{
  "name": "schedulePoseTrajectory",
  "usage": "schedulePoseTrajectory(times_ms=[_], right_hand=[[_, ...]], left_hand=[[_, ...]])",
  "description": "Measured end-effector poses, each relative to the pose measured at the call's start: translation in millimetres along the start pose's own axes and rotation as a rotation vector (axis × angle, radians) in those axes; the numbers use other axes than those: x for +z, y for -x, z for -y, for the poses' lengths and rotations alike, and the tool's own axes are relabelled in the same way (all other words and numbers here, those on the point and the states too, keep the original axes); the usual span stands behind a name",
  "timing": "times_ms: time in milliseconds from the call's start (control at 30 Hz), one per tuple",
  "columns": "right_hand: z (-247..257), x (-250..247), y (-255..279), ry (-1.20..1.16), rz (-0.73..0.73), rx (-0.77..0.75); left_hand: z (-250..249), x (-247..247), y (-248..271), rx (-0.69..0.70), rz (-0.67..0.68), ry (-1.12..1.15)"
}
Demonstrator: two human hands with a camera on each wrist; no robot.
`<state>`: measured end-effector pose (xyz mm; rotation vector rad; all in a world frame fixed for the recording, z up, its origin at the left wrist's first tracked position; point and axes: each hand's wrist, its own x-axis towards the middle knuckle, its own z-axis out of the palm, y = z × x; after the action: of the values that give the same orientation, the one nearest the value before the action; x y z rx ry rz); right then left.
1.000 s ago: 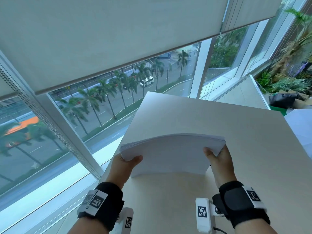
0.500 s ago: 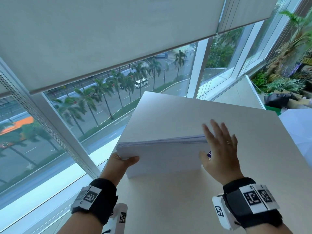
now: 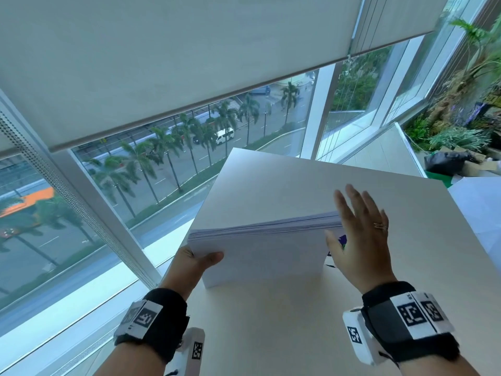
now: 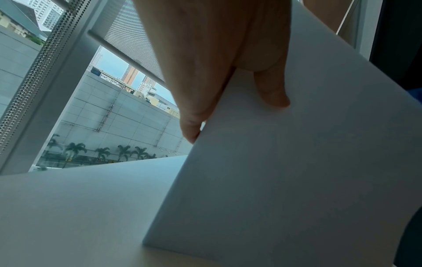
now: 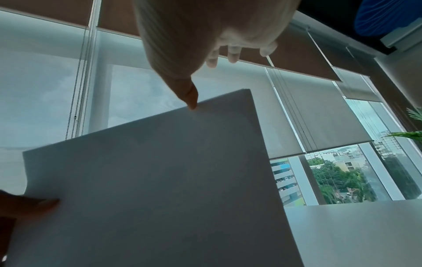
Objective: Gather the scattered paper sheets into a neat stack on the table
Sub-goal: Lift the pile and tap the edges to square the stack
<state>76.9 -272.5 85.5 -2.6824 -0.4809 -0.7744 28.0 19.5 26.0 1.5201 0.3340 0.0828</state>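
Thick stack of white paper sheets (image 3: 260, 253) stood on its lower long edge on the pale rectangular table (image 3: 423, 240), long axis running left-right; left hand (image 3: 189, 267) pinched its left end; right hand (image 3: 360, 240), fingers spread flat, sat against its right end, holding nothing.

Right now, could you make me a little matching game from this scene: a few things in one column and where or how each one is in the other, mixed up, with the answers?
Column one:
1. left hand
2. right hand
3. paper stack
4. table

Column two:
A. stands on edge on the table
B. fingers straight, flat against the stack's right edge
C. pale surface beside the window
D. grips the stack's left edge, thumb on the near face

Pairs: 1-D, 2-B, 3-A, 4-C
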Motion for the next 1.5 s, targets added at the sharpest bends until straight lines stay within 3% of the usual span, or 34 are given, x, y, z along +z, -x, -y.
schedulePoseTrajectory(times_ms=[100,200,300,467,600,733,900,1000,1066,1233,1300,1500], right_hand=[[1.5,5.3,1.3,0.013,0.085,-0.073],[1.1,5.9,0.2,0.002,0.104,-0.021],[5.1,5.7,-2.5,0.02,0.14,-0.074],[8.6,5.8,-3.4,0.001,0.112,0.002],[9.6,8.8,-0.3,0.052,0.174,-0.096],[9.7,6.3,-3.4,0.006,0.097,-0.001],[10.4,11.7,-3.4,0.097,0.193,-0.087],[8.1,9.7,-6.8,0.03,0.185,0.023],[3.7,5.9,-11.4,-0.092,0.186,0.192],[-12.9,11.8,-15.5,-0.859,0.346,0.73],[-20.9,25.1,-10.1,-1.055,0.361,0.819],[-6.2,26.1,-10.0,-1.099,0.159,0.815]], left_hand=[[-1.2,0.9,0.4,0.002,0.007,0.003],[-2.1,1.5,-1.3,0.007,-0.003,-0.003],[-1.2,0.6,-2.0,0.019,-0.006,-0.048],[-0.1,3.3,1.4,0.026,0.009,0.006],[2.7,3.8,2.2,0.031,0.003,0.06],[3.5,5.7,0.9,0.048,0.016,0.092],[4.1,7.2,0.4,0.05,0.013,0.112],[5.1,7.7,2.8,0.059,0.014,0.12],[6.5,7.2,4.4,0.072,0.006,0.128],[3.8,11.1,7.6,0.083,-0.001,0.156],[1.2,12.7,8.9,0.094,0.005,0.153],[-3.1,8.7,8.6,0.153,-0.076,0.156]])
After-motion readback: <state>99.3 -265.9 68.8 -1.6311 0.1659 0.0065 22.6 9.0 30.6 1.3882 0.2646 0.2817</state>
